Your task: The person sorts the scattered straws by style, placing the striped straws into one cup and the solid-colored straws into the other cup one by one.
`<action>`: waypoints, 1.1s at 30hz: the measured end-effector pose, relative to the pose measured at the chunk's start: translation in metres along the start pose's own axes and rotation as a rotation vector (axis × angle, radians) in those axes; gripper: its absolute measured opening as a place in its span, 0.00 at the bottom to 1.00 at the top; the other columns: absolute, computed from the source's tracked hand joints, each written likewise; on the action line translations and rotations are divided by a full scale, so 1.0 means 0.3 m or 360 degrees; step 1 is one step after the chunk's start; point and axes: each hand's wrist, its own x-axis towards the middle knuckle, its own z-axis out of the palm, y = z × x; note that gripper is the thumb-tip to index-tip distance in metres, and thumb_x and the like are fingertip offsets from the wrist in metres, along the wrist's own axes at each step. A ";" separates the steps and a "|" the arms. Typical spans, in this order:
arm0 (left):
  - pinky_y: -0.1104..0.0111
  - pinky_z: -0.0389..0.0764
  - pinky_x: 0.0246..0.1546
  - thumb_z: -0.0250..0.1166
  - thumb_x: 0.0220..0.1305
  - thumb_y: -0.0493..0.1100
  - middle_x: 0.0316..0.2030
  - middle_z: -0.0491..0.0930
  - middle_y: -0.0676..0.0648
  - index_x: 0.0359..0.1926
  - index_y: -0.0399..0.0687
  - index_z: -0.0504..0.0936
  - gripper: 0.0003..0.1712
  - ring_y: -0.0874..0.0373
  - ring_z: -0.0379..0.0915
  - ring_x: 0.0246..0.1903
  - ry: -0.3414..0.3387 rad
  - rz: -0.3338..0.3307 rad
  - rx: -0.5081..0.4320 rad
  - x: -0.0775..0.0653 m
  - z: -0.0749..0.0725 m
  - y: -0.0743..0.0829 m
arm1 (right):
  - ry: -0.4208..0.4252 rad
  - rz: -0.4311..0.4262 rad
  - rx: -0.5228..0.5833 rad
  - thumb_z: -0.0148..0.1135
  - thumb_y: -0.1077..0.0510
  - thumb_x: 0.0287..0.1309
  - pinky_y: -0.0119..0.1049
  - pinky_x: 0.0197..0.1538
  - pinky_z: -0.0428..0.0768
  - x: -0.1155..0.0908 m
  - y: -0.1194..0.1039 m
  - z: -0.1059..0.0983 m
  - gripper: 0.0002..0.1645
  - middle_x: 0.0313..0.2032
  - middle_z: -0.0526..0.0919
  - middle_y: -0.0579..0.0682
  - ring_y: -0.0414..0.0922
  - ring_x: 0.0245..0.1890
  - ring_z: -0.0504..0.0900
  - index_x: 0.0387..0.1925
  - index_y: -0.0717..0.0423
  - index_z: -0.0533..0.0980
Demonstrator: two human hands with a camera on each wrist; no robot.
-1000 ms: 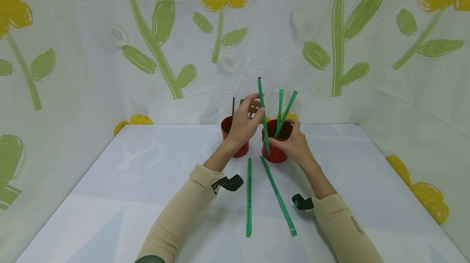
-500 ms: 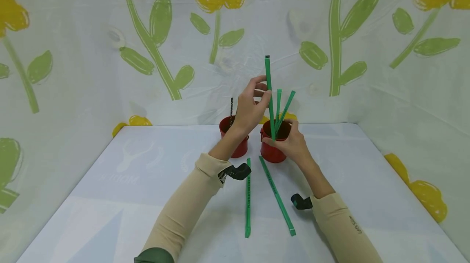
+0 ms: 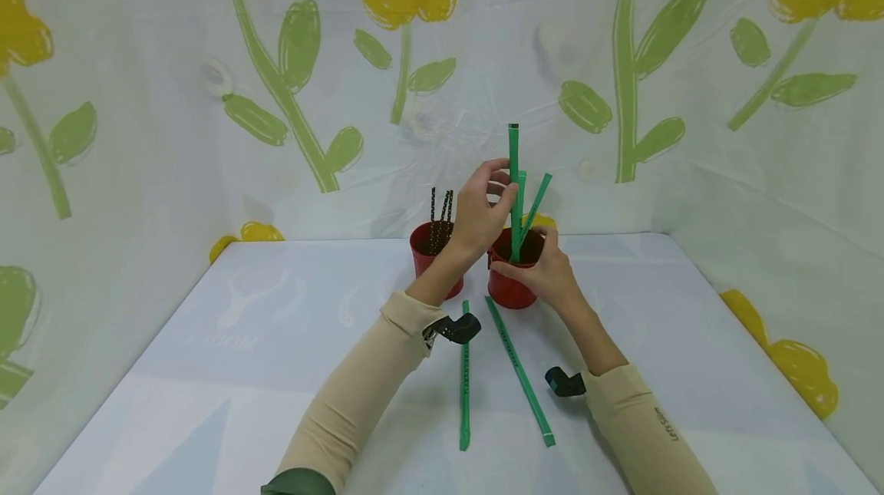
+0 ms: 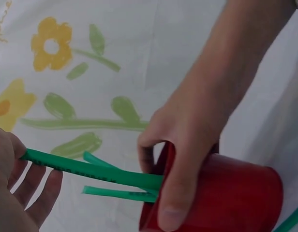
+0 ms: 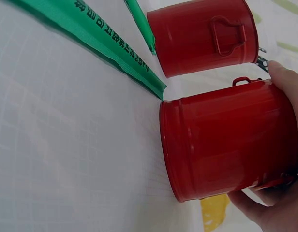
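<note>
My left hand pinches a long green wrapped stick near its upper part. The stick stands nearly upright, its lower end inside the mouth of the right red bucket. Two more green wrapped sticks lean in that bucket. My right hand grips the bucket at its rim, thumb on the near side. In the left wrist view the printed stick runs from the fingers into the red bucket. The right wrist view shows the bucket's side and base, the hand at its rim.
Left of it stands a second red bucket holding several black patterned sticks, partly behind the left wrist. Two green wrapped sticks lie on the white table, one straight and one slanted. A flower-print sheet rises behind.
My left hand has moved right with the green stick, raising it and then lowering its end into the right bucket. My right hand has kept its grip on the rim.
</note>
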 end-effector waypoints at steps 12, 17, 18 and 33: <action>0.74 0.80 0.37 0.55 0.63 0.42 0.39 0.77 0.48 0.54 0.50 0.70 0.18 0.60 0.77 0.36 -0.0071 -0.0115 0.0057 -0.059 0.041 -0.065 | 0.0006 -0.0004 -0.0051 0.67 0.28 0.30 0.51 0.49 0.78 0.003 0.001 0.003 0.61 0.58 0.68 0.52 0.51 0.56 0.71 0.62 0.49 0.49; 0.73 0.81 0.37 0.56 0.63 0.42 0.39 0.77 0.47 0.54 0.50 0.70 0.18 0.60 0.78 0.36 -0.0087 -0.0127 0.0052 -0.070 0.048 -0.086 | 0.0018 -0.0010 -0.0070 0.65 0.26 0.30 0.51 0.50 0.77 0.003 0.002 0.003 0.62 0.58 0.67 0.52 0.51 0.56 0.70 0.62 0.50 0.49; 0.73 0.81 0.37 0.56 0.63 0.42 0.39 0.77 0.47 0.54 0.49 0.70 0.18 0.60 0.78 0.36 -0.0090 -0.0127 0.0051 -0.072 0.049 -0.089 | 0.0021 -0.0009 -0.0069 0.65 0.26 0.30 0.51 0.50 0.77 0.003 0.003 0.003 0.62 0.58 0.67 0.51 0.51 0.56 0.70 0.62 0.50 0.49; 0.73 0.81 0.34 0.57 0.62 0.41 0.38 0.77 0.47 0.55 0.48 0.70 0.20 0.58 0.78 0.35 -0.0108 -0.0131 0.0036 -0.086 0.038 -0.102 | 0.0018 -0.0005 -0.0059 0.66 0.29 0.32 0.51 0.50 0.77 0.002 0.000 0.000 0.60 0.58 0.67 0.52 0.51 0.56 0.71 0.61 0.48 0.49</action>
